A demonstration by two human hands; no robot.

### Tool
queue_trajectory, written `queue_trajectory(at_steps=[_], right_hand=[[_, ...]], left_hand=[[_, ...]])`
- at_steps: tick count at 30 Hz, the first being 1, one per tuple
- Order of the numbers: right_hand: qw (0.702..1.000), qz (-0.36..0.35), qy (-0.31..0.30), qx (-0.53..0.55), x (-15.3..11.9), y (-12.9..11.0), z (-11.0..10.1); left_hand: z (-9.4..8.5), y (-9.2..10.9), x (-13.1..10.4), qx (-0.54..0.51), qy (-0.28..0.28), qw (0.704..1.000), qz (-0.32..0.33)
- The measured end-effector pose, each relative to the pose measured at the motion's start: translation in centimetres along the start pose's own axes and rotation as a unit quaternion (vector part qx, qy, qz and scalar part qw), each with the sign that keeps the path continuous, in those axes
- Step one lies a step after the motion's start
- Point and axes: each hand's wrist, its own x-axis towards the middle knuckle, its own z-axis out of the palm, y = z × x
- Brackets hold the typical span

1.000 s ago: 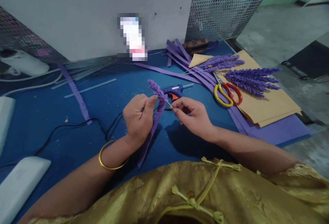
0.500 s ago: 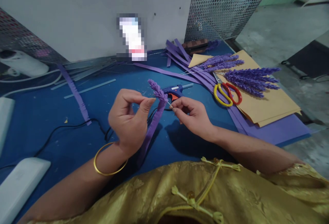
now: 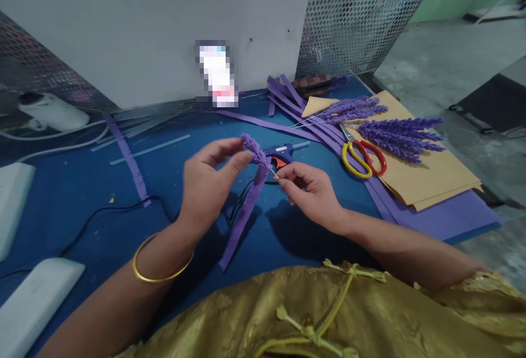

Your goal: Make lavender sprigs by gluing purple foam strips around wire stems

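Observation:
A thin wire stem (image 3: 274, 172) is pinched between the thumb and fingers of my right hand (image 3: 308, 191). On its upper end sits a purple flower spike (image 3: 255, 150), tilted up to the left. From the base of the spike a fringed purple strip (image 3: 244, 218) hangs down toward the table's front. My left hand (image 3: 211, 180) is at the left side of the spike, its thumb and forefinger apart with the tips beside the petals. Just behind the spike lies a blue glue gun (image 3: 283, 152) with an orange trigger.
Scissors (image 3: 357, 158) with yellow and red handles lie at the right by finished purple sprigs (image 3: 405, 136) on brown paper (image 3: 435, 180). Purple strips (image 3: 287, 98) are at the back. A blurred phone (image 3: 217, 73) leans on the panel. A black cable (image 3: 94, 213) crosses the left.
My left thumb and forefinger have parted, and the hand has opened beside the spike. The hanging strip now shows down to its lower end. The camera view has shifted slightly.

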Motion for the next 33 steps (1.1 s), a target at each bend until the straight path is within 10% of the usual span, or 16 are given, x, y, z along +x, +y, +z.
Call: queue_trajectory(at_steps=[4,12,33], right_hand=[[1.000,-0.004,-0.016,0.005,-0.1,0.0,0.0],[0.999,-0.016,-0.043,-0.007,-0.3,-0.1,0.0],[0.998,-0.035,-0.043,-0.012,-0.1,-0.1,-0.3]], left_hand=[[1.4,0.3,-1.2,-0.059,-0.108,0.982,-0.142],[1.6,-0.4,-1.3,-0.177,-0.101,0.942,-0.266],[2.3,-0.5,-1.7,-0.210,-0.035,0.945,-0.247]])
